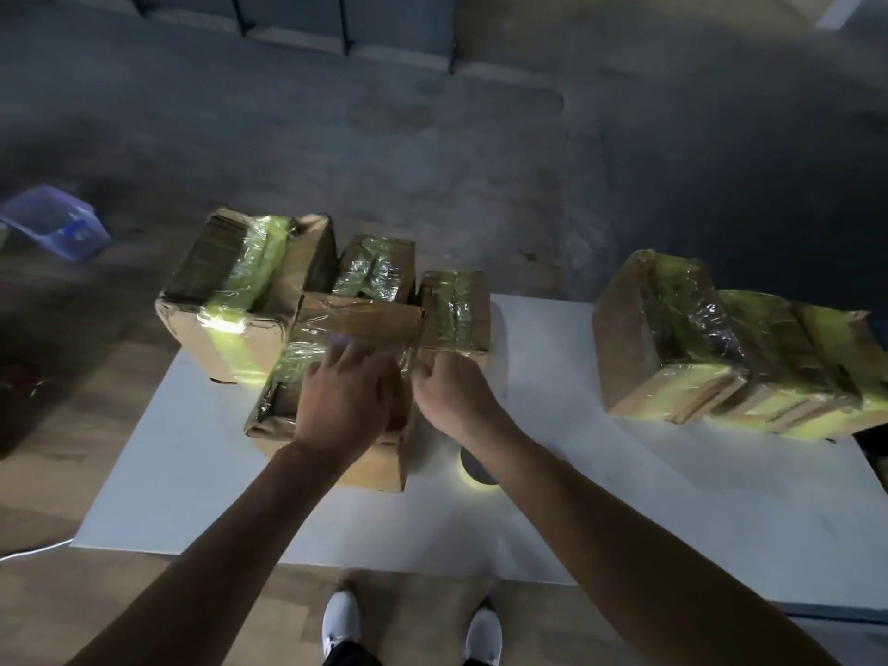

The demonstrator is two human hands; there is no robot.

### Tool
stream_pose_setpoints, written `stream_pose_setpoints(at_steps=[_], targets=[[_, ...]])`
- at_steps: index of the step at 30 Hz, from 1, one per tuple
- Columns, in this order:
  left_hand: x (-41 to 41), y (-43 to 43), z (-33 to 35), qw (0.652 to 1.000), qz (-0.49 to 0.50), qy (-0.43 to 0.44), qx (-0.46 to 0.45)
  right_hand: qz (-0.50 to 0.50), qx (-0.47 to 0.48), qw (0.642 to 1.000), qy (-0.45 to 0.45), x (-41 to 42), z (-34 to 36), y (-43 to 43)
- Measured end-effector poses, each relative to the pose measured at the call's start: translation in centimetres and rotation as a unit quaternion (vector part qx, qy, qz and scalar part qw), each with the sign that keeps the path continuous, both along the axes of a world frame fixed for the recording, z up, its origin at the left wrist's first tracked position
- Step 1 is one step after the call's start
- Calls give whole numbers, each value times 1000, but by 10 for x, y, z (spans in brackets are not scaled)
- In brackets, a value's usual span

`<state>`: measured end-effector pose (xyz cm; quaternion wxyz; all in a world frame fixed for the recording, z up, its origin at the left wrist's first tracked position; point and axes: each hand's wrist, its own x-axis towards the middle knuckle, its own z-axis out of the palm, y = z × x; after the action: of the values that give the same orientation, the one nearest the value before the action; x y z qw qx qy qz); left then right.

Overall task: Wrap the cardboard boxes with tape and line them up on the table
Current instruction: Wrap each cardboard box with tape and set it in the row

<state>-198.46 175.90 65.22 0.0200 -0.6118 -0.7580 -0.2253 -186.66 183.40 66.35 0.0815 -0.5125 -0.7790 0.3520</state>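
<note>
On the white table [552, 473], left of centre, the brown cardboard box banded with yellow-green tape [346, 319] lies lengthwise away from the person. The left hand [343, 401] presses flat on its top. The right hand [449, 396] curls at its right edge; I cannot tell whether it pinches tape. The grey tape roll [473, 466] sits just beneath the right forearm.

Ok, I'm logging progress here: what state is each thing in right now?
Front box: taped, under both hands.
Left hand: flat on front box.
Right hand: curled on front box's right edge.
Back boxes: taped, bunched together.
Right boxes: taped, side by side.
Tape roll: lying on table.
</note>
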Motion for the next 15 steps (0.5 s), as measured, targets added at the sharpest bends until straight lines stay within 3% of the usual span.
stream_pose_setpoints(at_steps=[4, 8, 12, 15], targets=[[-3, -15, -19, 1000, -21, -10, -9, -23, -76, 996, 38, -27, -12, -12], [-4, -21, -27, 998, -30, -56, 15, -140, -172, 973, 69, -40, -34, -13], [-16, -22, -24, 994, -75, -71, 28, -158, -161, 971, 78, -41, -51, -18], [-38, -18, -17, 1000, 3, -12, 0, -133, -152, 974, 105, -29, -55, -17]])
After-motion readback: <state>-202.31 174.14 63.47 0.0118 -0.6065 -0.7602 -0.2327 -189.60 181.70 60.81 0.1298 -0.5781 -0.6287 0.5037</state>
